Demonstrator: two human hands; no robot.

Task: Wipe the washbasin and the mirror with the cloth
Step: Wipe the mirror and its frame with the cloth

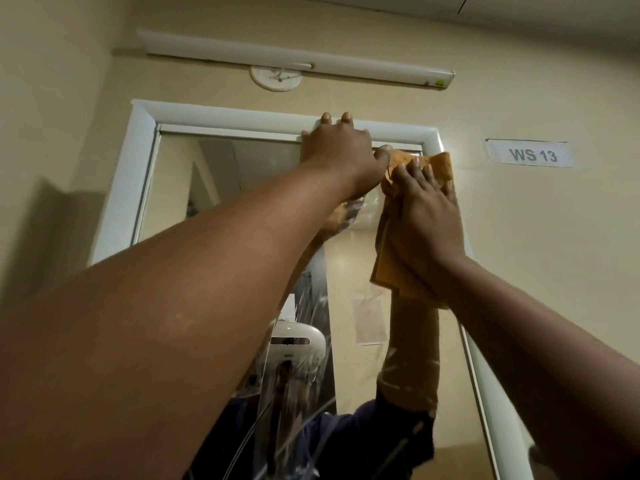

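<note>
You're on the mirror step: your right hand (427,216) presses the crumpled orange cloth (394,271) flat-fingered against the white-framed wall mirror (242,188), your left hand (337,152) braces spread on its top frame just beside, so sweep downward next.

Dim, warm light — soft shadows, wide-angle bending at edges.

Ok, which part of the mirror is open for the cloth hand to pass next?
Free glass lies at upper left, between the left forearm and the white frame. The top right corner is crowded: left hand on the frame, right hand pressing the cloth.
</note>
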